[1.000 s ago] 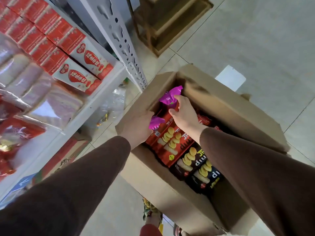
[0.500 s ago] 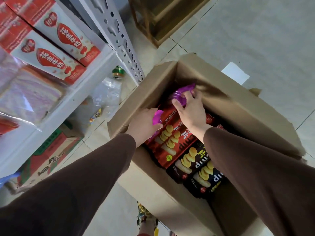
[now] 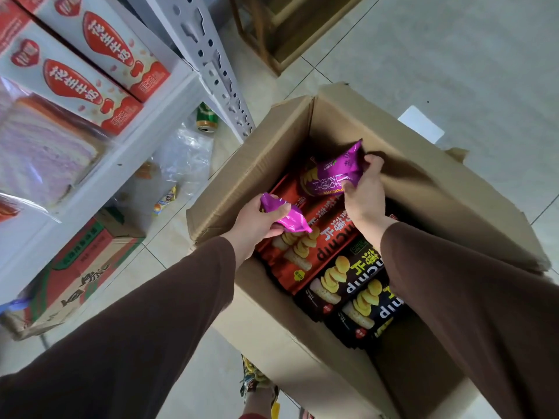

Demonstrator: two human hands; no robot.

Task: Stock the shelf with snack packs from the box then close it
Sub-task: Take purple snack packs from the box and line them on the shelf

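Tiled floor (image 3: 453, 55); white shelf (image 3: 145, 140) at 9 o'clock. Cardboard box (image 3: 272, 146), flaps up, centre: red and black packs inside. Right hand (image 3: 364, 195) grips purple pack (image 3: 331, 176), 12 o'clock; left hand (image 3: 257, 222) pinches second purple pack (image 3: 286, 216). Risk: slick foil slips from a corner pinch.

I saw the right hand (image 3: 364, 195) lift a purple snack pack (image 3: 331, 173) up out of the cardboard box (image 3: 272, 152), so its printed face came into view; 1 second earlier only a crumpled end showed. The left hand (image 3: 257, 222) rose too, and its own purple pack (image 3: 286, 216) came clear of the red packs (image 3: 314, 246).
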